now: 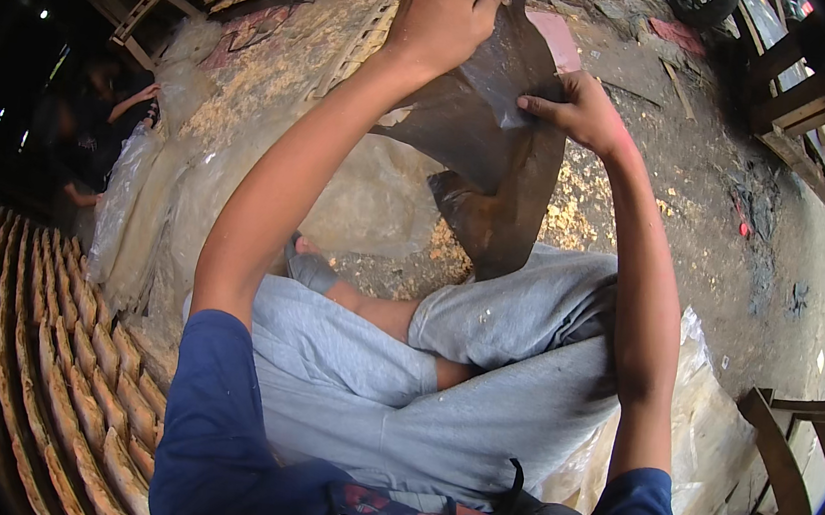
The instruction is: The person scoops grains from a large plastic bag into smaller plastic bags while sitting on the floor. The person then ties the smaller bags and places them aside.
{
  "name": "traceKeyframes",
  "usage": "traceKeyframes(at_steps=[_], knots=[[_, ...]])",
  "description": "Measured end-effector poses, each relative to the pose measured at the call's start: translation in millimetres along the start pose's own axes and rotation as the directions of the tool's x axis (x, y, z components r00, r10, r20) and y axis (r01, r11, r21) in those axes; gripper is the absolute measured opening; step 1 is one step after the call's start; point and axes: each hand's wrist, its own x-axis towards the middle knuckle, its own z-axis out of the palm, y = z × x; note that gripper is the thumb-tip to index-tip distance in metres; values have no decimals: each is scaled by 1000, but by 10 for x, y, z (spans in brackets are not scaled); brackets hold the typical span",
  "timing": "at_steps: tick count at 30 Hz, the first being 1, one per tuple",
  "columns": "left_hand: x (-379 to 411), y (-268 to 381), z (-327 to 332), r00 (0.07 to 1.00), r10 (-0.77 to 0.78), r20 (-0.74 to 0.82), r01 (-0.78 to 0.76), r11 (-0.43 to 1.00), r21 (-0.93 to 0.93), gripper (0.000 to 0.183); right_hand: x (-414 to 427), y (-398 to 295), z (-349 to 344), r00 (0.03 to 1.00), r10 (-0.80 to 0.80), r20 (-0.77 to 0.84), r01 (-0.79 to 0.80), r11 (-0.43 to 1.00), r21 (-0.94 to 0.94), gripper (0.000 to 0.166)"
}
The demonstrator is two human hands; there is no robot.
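A dark brown flexible sheet [482, 136] with irregular edges hangs in front of me, creased and folded over on itself. My left hand [449, 20] grips its upper end near the top of the view. Lower and to the right, my right hand [586, 114] pinches its right edge between thumb and fingers. The sheet's lower end hangs down to the knee of my grey trousers [512, 313]. I am seated with crossed legs, a grey sandal [312, 266] on one foot. Beneath the sheet, a cloudy plastic sheet [374, 193] lies on the floor.
Yellowish crumbs [576, 207] are scattered over the floor. Stacked rows of tan, rough-edged slabs [63, 356] stand at lower left, with more along the top. Another person's hand [147, 92] rests near bunched plastic at left. Wooden frames [813, 103] and a wheel [703, 1] are at right.
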Motion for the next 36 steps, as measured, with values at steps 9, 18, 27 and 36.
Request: traceKeyframes(at_steps=[9,18,27,36], knots=[[152,-284,-397,959,2,-282,25,995,94,27,123,199,143,997,-70,11,70,967,-245,23],[-316,-982,-1030,776,-194,-600,203,978,-53,28,173,787,-111,995,89,-35,-95,944,-317,24],[-1810,-594,448,771,-635,-50,478,628,-614,30,44,-84,652,967,241,-82,-167,845,507,55],[-2386,-453,839,904,-43,426,308,756,-578,66,-3,89,1025,997,-68,39,78,852,-518,27]])
